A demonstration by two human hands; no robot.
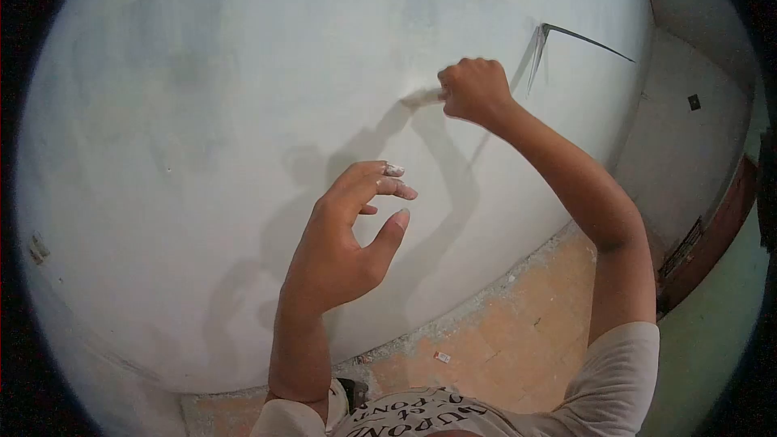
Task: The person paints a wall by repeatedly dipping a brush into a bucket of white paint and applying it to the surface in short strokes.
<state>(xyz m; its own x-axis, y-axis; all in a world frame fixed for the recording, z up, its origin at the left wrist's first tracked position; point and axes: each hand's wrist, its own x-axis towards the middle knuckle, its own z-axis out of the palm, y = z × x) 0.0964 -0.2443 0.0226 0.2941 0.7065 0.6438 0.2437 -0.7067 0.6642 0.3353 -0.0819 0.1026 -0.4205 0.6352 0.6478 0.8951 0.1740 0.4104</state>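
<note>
My right hand point(477, 91) is closed around the handle of a small pale tool point(422, 99). Its whitish end meets the wall point(340, 97), but whether it is a brush or a scraper cannot be made out. Lower and to the left, my left hand point(348, 235) is raised in front of the wall, fingers apart and curved, holding nothing. White paste coats its fingertips. The wall is off-white, with greyer patches toward the top left, and shadows of my arms fall across it.
A dark angled strip point(587, 40) juts from the wall at the upper right. Below, the orange tiled floor point(518, 332) has white debris along the wall's foot and a small packet point(442, 357) on it. A brown door frame point(708, 239) stands at the far right.
</note>
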